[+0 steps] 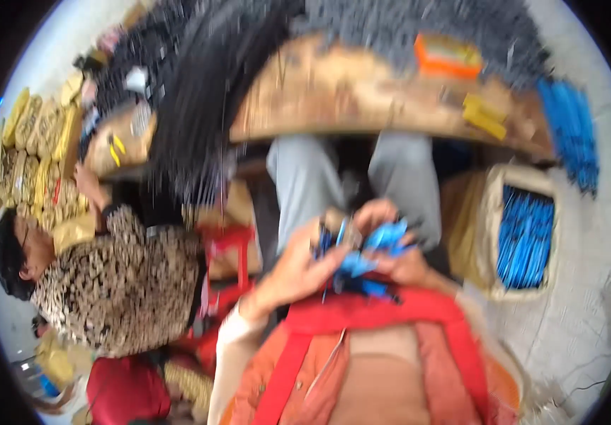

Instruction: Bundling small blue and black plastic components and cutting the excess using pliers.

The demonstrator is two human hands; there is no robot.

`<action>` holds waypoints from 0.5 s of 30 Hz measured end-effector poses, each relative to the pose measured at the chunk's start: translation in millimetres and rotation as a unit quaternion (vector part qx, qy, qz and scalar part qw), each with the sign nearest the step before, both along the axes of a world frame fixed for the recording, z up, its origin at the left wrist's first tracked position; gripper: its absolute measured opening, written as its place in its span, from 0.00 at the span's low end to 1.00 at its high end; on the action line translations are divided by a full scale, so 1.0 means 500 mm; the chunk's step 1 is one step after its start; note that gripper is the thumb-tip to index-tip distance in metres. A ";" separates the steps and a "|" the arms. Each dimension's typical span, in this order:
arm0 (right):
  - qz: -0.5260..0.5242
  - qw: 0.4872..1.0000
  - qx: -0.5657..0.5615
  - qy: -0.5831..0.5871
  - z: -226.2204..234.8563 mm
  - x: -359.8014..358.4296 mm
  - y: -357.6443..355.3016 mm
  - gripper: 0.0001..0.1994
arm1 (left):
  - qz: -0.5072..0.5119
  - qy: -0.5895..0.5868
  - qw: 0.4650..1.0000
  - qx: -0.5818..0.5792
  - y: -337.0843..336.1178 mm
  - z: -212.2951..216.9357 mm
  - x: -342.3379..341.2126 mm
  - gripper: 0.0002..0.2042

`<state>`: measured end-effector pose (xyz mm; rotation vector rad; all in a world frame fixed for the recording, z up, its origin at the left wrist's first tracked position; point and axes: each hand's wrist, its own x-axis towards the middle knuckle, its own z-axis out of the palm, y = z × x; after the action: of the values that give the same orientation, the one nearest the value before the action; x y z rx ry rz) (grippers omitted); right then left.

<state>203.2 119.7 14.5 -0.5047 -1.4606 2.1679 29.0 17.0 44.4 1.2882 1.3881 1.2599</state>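
Above my lap, my left hand (297, 263) and my right hand (403, 263) are held close together. Both close around a small bunch of thin blue pieces with dark ends (386, 237). Some of the pieces point down toward my red apron (376, 309). Motion blur hides their exact kind and how each finger grips. Similar long blue pieces (525, 241) fill a lined box (491, 212) to my right, and more blue pieces (571, 131) hang over the table's right end.
Ahead stands a wooden table (334, 92) with a grey heap (419, 25), long black strips (199, 106), an orange box (449, 58) and a yellow object (484, 115). At left, a person (121, 283) sits near yellow-handled pliers (115, 149) and stacked yellowish packages (40, 142).
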 end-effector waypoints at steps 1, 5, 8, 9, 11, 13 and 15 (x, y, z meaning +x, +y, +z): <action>0.003 1.000 0.030 0.000 -0.025 -0.001 0.007 0.20 | 0.018 0.013 0.999 0.032 0.003 -0.006 0.009 0.05; -0.002 1.000 0.007 0.006 -0.038 -0.010 -0.001 0.14 | 0.020 -0.009 0.999 -0.033 -0.020 -0.049 -0.002 0.05; 0.012 0.999 0.029 0.030 -0.062 -0.007 -0.009 0.11 | 0.071 -0.098 0.991 -0.056 -0.027 -0.037 0.022 0.05; 0.027 0.998 0.040 0.029 -0.066 -0.012 -0.005 0.10 | 0.097 -0.123 0.983 -0.096 -0.022 -0.043 0.023 0.06; 0.048 0.999 -0.008 0.014 -0.053 -0.013 0.005 0.10 | 0.106 -0.160 0.976 -0.104 -0.008 -0.028 0.025 0.08; 0.069 0.996 -0.062 -0.004 -0.040 -0.010 0.020 0.10 | 0.092 -0.180 0.970 -0.137 -0.007 -0.035 0.021 0.09; 0.180 0.980 -0.043 0.072 -0.022 -0.007 0.049 0.09 | 0.073 -0.205 0.965 -0.149 0.000 -0.014 0.016 0.09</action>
<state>199.6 144.2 3.4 -0.1117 -1.4742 2.4942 36.9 16.9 37.2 0.6825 1.3217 1.2702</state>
